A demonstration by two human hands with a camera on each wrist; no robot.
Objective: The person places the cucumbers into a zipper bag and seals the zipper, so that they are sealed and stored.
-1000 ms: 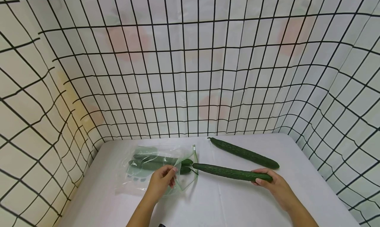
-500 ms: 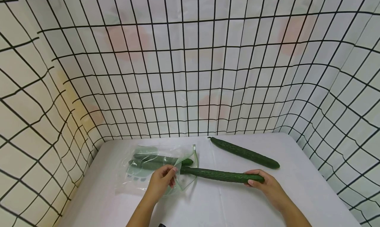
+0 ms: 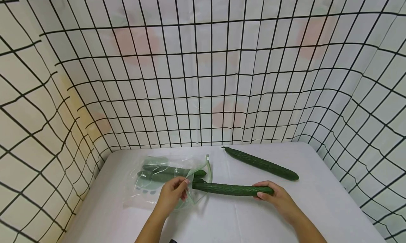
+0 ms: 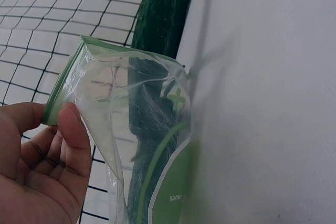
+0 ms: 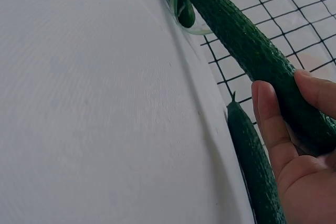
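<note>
My left hand (image 3: 172, 194) pinches the green-edged rim of a clear zip bag (image 3: 133, 197), holding its mouth open toward the right. Two cucumbers (image 3: 200, 173) lie inside the bag, seen through the plastic. My right hand (image 3: 276, 200) grips the right end of another cucumber (image 3: 228, 189). That cucumber's far end is inside the bag's mouth, close to the ends of the bagged ones. In the right wrist view, the thumb and fingers hold the cucumber (image 5: 241, 35) from both sides. Through the film in the left wrist view, part of a cucumber (image 4: 163, 14) shows dark.
A loose cucumber (image 3: 261, 163) lies slanted at the back right of the white table (image 3: 234, 222). Black-lined grid walls (image 3: 209, 95) stand around the back and sides. A small dark object (image 3: 172, 241) shows at the bottom edge.
My right hand has moved left with the cucumber, and its leading end has passed from outside the bag into the mouth. The left hand and the bag stay in place.
</note>
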